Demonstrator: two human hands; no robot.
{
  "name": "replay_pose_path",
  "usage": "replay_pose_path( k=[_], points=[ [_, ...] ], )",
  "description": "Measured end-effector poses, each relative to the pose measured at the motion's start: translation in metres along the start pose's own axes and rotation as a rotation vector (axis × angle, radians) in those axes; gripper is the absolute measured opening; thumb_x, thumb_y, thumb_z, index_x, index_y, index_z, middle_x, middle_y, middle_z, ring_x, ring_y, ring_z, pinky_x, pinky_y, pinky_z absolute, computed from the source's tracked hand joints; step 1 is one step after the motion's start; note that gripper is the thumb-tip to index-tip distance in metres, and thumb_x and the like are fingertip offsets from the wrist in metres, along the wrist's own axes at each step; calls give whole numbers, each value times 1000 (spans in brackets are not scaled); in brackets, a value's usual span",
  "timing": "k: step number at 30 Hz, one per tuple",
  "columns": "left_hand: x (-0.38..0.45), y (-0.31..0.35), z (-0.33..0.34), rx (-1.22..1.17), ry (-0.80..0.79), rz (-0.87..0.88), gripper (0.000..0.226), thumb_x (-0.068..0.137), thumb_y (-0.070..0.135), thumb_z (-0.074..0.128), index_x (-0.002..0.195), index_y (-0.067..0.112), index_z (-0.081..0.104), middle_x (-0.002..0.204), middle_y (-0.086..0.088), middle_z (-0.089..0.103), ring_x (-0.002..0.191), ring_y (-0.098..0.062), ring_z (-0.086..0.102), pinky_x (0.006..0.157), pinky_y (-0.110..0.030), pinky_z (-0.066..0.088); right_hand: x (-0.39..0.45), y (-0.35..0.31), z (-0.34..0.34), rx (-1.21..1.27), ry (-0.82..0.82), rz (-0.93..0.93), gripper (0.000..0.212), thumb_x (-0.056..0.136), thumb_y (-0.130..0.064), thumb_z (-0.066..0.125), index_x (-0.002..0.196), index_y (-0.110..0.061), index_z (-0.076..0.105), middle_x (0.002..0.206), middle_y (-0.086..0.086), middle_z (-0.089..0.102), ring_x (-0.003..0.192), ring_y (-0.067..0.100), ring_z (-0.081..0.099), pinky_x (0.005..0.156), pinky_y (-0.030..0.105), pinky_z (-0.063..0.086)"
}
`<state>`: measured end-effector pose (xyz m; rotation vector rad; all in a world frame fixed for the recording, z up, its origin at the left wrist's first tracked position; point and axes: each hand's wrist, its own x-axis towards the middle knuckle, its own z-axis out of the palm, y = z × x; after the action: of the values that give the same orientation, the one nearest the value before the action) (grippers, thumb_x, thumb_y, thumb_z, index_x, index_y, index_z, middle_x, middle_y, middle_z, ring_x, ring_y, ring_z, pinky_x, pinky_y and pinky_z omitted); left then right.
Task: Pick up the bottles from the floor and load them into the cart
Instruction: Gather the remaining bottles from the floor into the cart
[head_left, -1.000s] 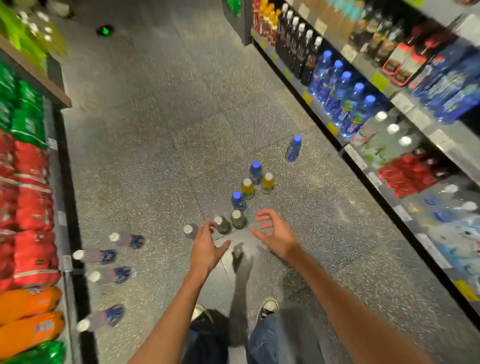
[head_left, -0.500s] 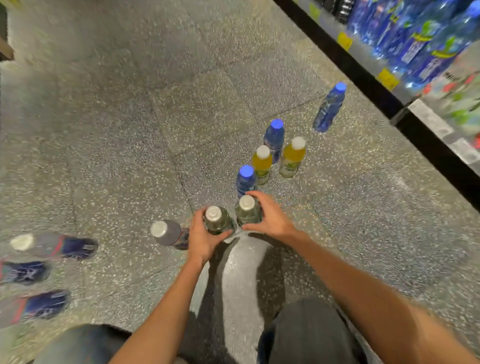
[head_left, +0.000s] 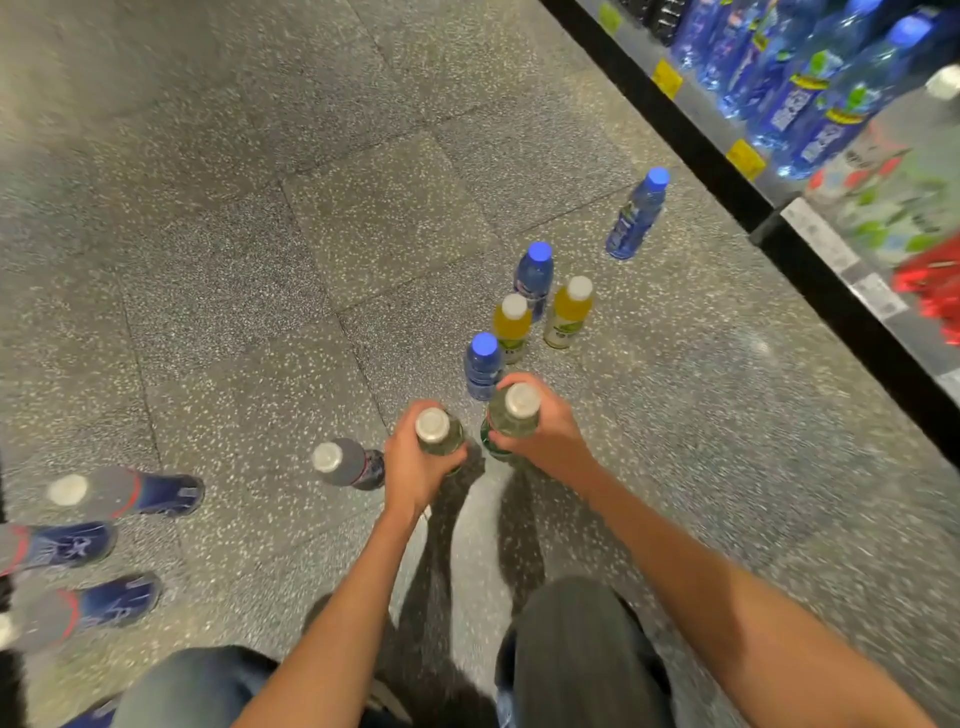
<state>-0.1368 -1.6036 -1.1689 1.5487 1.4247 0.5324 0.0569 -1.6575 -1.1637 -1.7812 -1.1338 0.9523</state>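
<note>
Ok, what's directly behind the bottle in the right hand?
A blue-capped bottle stands on the floor just behind the green bottle that the right hand grips. Two yellow bottles stand further back. The fingers cover the blue bottle's base.

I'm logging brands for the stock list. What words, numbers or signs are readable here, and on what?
None can be read.
Yellow shelf tags: blurred.
Labels on shelved blue plastic bottles: blurred.
Labels on yellow-drink floor bottles: too small.
Dark-labelled clear bottles lying on the floor: blurred.
</note>
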Motion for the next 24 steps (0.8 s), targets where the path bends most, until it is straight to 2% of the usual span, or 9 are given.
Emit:
replay_pose_path(
  k=[2, 4, 6, 9, 13, 17, 19, 22, 24],
  points=[
    [-23, 50, -21, -16, -29, 8, 53, 64, 13, 90, 105, 25, 59, 99, 14, 67, 90, 4, 59, 80, -9, 44, -23, -47, -32, -18, 38, -29, 58, 64, -6, 84, 117, -19, 63, 109, -1, 69, 101, 16, 66, 87, 30, 52],
    [-50, 111, -49, -19, -53, 22, 52, 65, 10, 90, 106, 23, 61, 100, 18, 66, 88, 14, 57, 77, -2, 40, -51, -101, -70, -14, 79, -19, 60, 64, -6, 87, 118, -18, 63, 111, 0, 69, 101, 15, 67, 86, 33, 54],
    [-80, 174, -78, -23, -76, 46, 52, 65, 9, 90, 106, 23, 62, 103, 16, 67, 94, 13, 58, 80, -6, 43, -82, -165, -112, 5, 130, 33, 65, 63, -9, 92, 120, -22, 63, 109, -4, 70, 99, 12, 68, 84, 31, 56],
    [-126, 275, -123, -27, -135, 71, 54, 65, 12, 90, 107, 29, 61, 105, 13, 68, 99, -1, 64, 83, -20, 50, -134, -263, -176, 44, 216, 114, 76, 59, -20, 97, 124, -23, 58, 110, -9, 70, 98, 8, 68, 81, 19, 54],
    [-183, 413, -168, 24, -195, 134, 55, 65, 16, 91, 108, 32, 60, 103, 18, 67, 96, 5, 61, 76, -17, 48, -201, -381, -254, 120, 374, 249, 57, 60, -20, 97, 106, -27, 65, 93, -13, 72, 82, 1, 68, 69, 10, 50],
    [-225, 523, -194, 54, -256, 227, 54, 66, 27, 90, 111, 33, 60, 103, 17, 68, 94, -1, 62, 74, -21, 47, -258, -476, -316, 157, 506, 263, 53, 60, -34, 96, 106, -25, 70, 92, -7, 76, 88, 13, 72, 80, 38, 59],
    [-239, 562, -199, 49, -315, 283, 55, 65, 28, 90, 112, 31, 60, 105, 13, 69, 97, -5, 64, 78, -23, 49, -282, -511, -339, 126, 547, 205, 53, 65, -29, 94, 110, -20, 68, 94, -9, 74, 89, 10, 71, 83, 30, 58],
    [-254, 611, -200, 78, -394, 406, 52, 63, 28, 90, 108, 28, 62, 103, 11, 69, 97, -7, 64, 79, -12, 44, -310, -547, -363, 179, 650, 210, 54, 66, -12, 93, 113, -16, 65, 93, -18, 74, 89, -4, 68, 83, 14, 51],
    [-266, 638, -198, 93, -449, 501, 51, 61, 26, 91, 104, 26, 63, 99, 10, 69, 95, -8, 64, 79, -10, 43, -332, -569, -376, 182, 707, 190, 54, 66, -11, 93, 113, -17, 66, 94, -19, 73, 91, -8, 66, 83, 11, 49]
  ],
)
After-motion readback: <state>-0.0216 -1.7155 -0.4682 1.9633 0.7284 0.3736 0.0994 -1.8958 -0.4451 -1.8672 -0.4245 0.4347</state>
